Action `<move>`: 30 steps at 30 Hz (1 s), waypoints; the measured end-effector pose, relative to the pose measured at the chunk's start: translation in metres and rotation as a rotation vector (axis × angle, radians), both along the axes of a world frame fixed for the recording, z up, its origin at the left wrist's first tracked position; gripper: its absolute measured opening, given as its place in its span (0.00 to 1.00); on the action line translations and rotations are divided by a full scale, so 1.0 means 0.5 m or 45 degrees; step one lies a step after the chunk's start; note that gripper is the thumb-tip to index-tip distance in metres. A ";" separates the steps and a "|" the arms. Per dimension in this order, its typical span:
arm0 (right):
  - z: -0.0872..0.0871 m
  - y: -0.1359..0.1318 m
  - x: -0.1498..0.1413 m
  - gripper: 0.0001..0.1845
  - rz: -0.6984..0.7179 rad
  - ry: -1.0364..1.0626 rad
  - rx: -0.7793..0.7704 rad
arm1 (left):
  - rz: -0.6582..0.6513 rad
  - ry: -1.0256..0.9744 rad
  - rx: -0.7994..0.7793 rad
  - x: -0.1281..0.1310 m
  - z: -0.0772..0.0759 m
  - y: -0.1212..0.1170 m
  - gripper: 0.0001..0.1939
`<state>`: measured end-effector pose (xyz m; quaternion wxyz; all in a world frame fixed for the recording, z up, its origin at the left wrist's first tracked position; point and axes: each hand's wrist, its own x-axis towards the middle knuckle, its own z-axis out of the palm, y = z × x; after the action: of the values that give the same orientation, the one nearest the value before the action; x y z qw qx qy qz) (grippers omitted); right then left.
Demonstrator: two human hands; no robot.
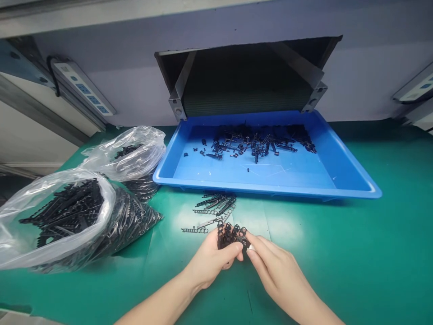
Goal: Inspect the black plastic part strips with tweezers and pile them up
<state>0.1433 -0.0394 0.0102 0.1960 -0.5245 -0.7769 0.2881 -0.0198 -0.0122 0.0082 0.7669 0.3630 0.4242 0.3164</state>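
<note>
The two bare hands (pixel 241 259) are close together, pinching a bunch of small black plastic parts (pixel 232 235), maybe so none drop on the green table (pixel 324 253).

Two bare hands (pixel 214 255), two plastic bags (pixel 125 225), two power strips (pixel 84 88) and one blue tray (pixel 270 187) are seen; the black parts (pixel 231 234) cannot be counted exactly.

Head-height view, facing forward-down
</note>
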 end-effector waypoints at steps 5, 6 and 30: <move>-0.004 0.001 -0.001 0.19 0.006 -0.080 0.098 | -0.001 0.060 -0.016 -0.001 -0.008 0.001 0.11; -0.003 0.001 -0.001 0.19 0.005 -0.080 0.109 | -0.003 0.074 -0.020 -0.001 -0.009 0.000 0.11; -0.019 -0.009 -0.010 0.19 -0.154 0.122 0.070 | 0.146 0.451 0.147 -0.008 0.045 0.012 0.17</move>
<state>0.1381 -0.0437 0.0008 0.2643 -0.5504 -0.7411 0.2792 -0.0238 -0.0063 0.0306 0.6390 0.4316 0.5538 0.3143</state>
